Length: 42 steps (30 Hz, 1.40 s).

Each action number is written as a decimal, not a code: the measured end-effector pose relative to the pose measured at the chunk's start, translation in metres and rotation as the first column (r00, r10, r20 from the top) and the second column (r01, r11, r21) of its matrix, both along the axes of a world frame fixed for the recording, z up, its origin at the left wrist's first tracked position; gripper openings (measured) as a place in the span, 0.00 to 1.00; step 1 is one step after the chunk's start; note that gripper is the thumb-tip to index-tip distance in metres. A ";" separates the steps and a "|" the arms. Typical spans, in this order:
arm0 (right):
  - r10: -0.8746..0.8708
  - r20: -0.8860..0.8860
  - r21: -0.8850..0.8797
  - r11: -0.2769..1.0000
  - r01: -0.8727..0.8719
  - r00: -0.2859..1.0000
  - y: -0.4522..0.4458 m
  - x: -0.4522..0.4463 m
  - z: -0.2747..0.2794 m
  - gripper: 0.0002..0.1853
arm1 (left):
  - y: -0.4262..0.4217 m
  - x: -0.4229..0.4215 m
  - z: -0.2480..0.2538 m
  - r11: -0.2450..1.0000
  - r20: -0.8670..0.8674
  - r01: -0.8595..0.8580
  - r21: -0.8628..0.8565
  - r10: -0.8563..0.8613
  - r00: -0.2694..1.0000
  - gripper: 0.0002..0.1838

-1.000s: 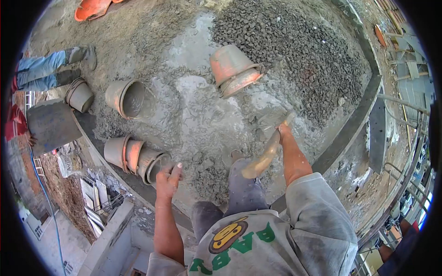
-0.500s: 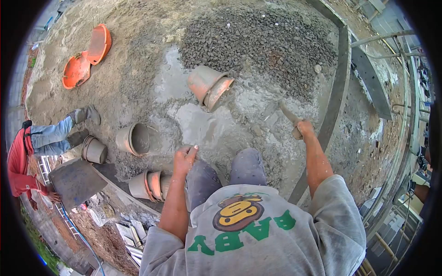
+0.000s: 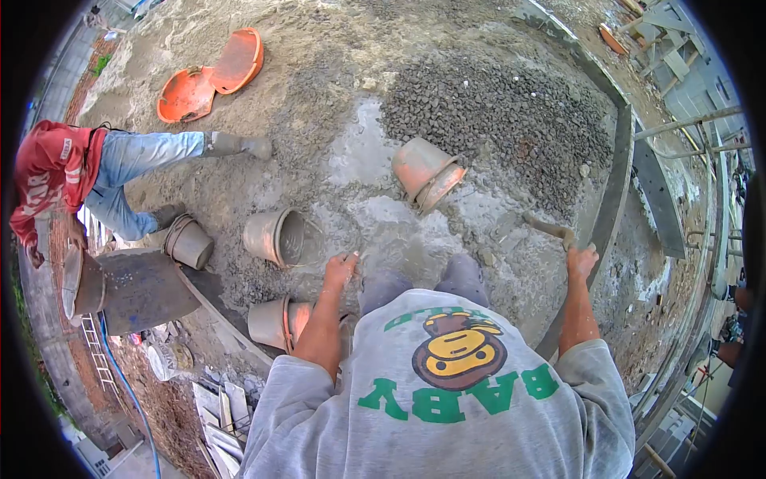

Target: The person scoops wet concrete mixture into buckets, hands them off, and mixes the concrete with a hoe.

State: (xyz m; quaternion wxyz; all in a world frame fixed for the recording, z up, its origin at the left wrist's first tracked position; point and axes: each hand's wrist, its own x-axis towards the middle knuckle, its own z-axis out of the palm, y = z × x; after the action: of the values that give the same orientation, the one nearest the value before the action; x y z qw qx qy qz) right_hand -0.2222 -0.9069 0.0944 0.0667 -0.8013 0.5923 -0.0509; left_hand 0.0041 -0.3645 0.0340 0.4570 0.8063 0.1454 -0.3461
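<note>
My right hand (image 3: 582,260) is closed round the end of a wooden handle (image 3: 549,229), whose far end reaches into the wet grey mortar (image 3: 403,231). Whatever tool head it has is hidden in the mortar. My left hand (image 3: 341,270) is held closed above the mortar; I cannot make out anything in it. Just left of that hand lies a tipped bucket (image 3: 267,237), open side toward the mortar. More buckets (image 3: 270,322) lie below it, partly behind my left forearm. Ahead, two nested buckets (image 3: 419,166) lie tilted in the mortar.
A pile of dark gravel (image 3: 503,128) lies ahead, bounded by a raised edge (image 3: 618,184) on the right. At left a person in red (image 3: 60,172) bends beside a bucket (image 3: 84,281) and a grey board (image 3: 148,291). Orange halves (image 3: 185,96) lie at upper left.
My right hand has pulled back with the handle toward the right edge. The view has shifted, and more of the person in red shows, now with a bucket at their hands.
</note>
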 end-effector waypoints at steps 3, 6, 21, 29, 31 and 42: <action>0.080 0.025 0.085 0.993 -0.082 0.997 0.027 0.015 0.003 0.33 | 0.050 0.015 0.018 0.981 -0.033 -0.190 -0.044 0.189 0.981 0.17; 0.093 0.085 0.170 0.980 -0.106 0.992 0.073 0.025 0.000 0.30 | 0.096 0.011 0.009 0.975 -0.039 -0.222 -0.022 0.221 0.974 0.16; -0.169 -0.132 0.757 0.618 0.210 0.977 0.166 -0.045 -0.059 0.21 | 0.070 0.013 -0.005 0.991 -0.180 -0.102 -0.087 0.085 0.980 0.17; -0.237 0.100 0.726 0.681 0.092 0.966 0.153 -0.021 -0.084 0.20 | 0.066 0.046 0.010 0.999 -0.147 0.026 -0.033 -0.030 0.989 0.18; -0.211 0.061 0.757 0.647 0.092 0.976 0.157 -0.025 -0.089 0.19 | 0.065 0.046 0.019 0.999 -0.141 -0.018 -0.043 0.012 0.990 0.18; -0.137 -0.146 0.785 0.587 0.199 0.980 0.098 -0.026 -0.043 0.18 | 0.063 0.001 -0.028 0.984 -0.216 -0.150 0.096 0.167 0.962 0.19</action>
State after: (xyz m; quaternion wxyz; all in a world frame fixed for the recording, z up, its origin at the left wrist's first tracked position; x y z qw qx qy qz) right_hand -0.2477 -0.8089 0.0510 0.3901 -0.6295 0.6278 0.2396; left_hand 0.0051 -0.3017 0.0064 0.4321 0.7653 0.2734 -0.3909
